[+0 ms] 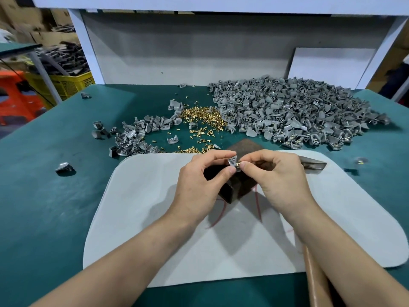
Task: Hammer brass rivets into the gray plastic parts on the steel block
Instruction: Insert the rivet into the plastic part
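My left hand [199, 182] pinches a small gray plastic part [232, 161] between thumb and fingers, just above the dark steel block [236, 189]. My right hand [278, 180] pinches a brass rivet [238, 164] at the part's hole. The block stands on a pale gray mat [141, 218] and is largely hidden by both hands. A hammer lies to the right: its metal head [314, 165] shows behind my right hand, and its wooden handle [314, 280] runs under my right forearm.
A big heap of gray plastic parts [294, 111] fills the back right of the green table [44, 196]. Loose brass rivets [201, 118] lie in the middle back, a smaller pile of gray parts [137, 134] to their left. A white board stands behind.
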A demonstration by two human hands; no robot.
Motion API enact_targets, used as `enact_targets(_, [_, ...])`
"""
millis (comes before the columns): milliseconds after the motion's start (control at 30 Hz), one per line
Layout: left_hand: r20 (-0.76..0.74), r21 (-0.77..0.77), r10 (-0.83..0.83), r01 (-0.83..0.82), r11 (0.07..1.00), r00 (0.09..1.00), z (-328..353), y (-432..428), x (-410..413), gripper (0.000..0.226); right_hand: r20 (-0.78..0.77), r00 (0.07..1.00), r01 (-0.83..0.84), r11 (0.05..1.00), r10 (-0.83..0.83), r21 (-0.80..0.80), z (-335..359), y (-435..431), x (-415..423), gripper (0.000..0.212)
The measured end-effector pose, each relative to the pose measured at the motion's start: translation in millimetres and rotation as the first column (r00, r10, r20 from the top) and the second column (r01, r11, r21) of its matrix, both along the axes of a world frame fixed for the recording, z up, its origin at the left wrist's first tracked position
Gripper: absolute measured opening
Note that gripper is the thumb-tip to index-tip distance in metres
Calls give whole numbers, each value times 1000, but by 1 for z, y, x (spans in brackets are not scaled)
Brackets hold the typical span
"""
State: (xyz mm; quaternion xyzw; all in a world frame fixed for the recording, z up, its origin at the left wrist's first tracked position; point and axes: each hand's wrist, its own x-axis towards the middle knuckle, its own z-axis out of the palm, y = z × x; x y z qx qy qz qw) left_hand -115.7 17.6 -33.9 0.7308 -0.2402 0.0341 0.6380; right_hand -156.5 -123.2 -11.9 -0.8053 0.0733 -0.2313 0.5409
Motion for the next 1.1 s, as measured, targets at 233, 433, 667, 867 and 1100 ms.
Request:
enact_targets(233, [-26,-35,-7,6,999,1000,1,0,0,29,2,1000,-1,999,1,-45,-2,-2,1,13])
enact_targets(433, [-31,-51,-15,13,999,999,1,-1,1,28,1,1000,5,1000,-5,0,-3,-2,2,15])
enact_targets(667, [-29,-71,-30,27,997,999,1,0,3,29,-7,1000,6,999,-6,40,-3,-1,2,15])
enact_targets(867, [-40,-106,-61,57,993,997,0,0,4,32,-13,1000,-7,1000,7,29,-2,-2,2,15])
enact_targets(1100, [-25,-101,-57,54,993,998,0,0,4,30,-12,1000,2,996,-1,91,-2,1,3,22])
